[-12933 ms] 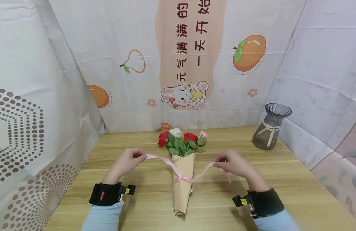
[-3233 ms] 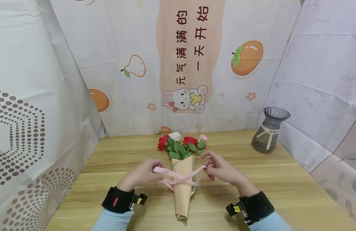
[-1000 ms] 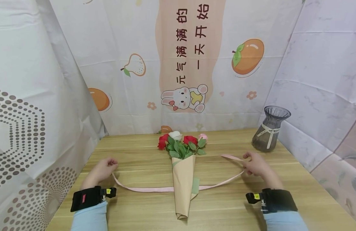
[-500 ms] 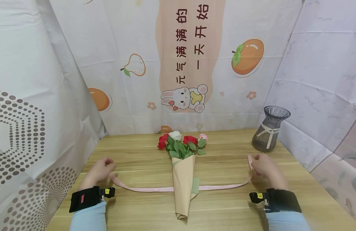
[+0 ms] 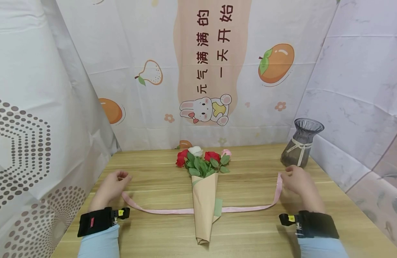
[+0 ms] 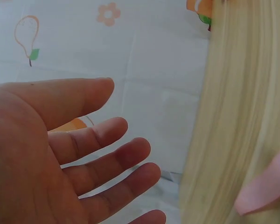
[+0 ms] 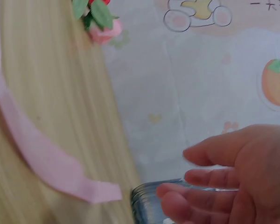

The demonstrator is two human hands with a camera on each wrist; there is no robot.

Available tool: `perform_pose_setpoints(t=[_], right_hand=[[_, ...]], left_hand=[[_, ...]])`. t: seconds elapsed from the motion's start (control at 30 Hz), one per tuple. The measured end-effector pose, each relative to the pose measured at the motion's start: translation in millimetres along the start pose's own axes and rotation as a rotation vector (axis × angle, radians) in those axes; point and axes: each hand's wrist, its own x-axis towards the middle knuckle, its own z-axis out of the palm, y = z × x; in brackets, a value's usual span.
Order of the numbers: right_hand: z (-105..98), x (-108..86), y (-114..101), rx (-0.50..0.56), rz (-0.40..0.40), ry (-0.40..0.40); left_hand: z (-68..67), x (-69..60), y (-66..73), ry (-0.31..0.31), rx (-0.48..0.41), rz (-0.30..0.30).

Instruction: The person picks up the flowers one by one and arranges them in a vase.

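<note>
A bouquet of red, white and pink roses (image 5: 212,156) with green leaves lies mid-table, its stems in brown wrapping paper (image 5: 204,208). From beneath the paper a pink ribbon (image 5: 250,209) runs out to both sides on the table. Beyond the ribbon's left end is my left hand (image 5: 109,188), fingers loosely bent and holding nothing; the left wrist view shows the ribbon (image 6: 266,184) apart from them. My right hand (image 5: 299,182) is beside the right end. In the right wrist view the ribbon (image 7: 32,144) ends freely, clear of my relaxed fingers (image 7: 210,198).
A grey glass vase (image 5: 296,152) with a cream bow stands at the back right, just behind my right hand. A green strip (image 5: 218,207) sticks out at the wrapping's right side. Printed cloth (image 5: 137,104) hangs behind the wooden table (image 5: 159,236), with more cloth at both sides.
Earlier the ribbon was knotted, then crossed, over the wrapping's front; now it lies spread out to both sides. My hands have moved apart and let go of its ends.
</note>
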Motion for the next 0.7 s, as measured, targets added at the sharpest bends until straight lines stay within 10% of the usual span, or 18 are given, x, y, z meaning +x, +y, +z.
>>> perform_pose_setpoints(t=[0.37,0.7], right_hand=[[-4,-8.0,-32,0.137,-0.090,0.116],[0,-15.6,-62,0.567,-0.142,0.033]], left_hand=[[3.3,1.4,22.9,0.065,-0.007,0.064],[15.3,3.4,43.2,0.052,-0.060,0.142]])
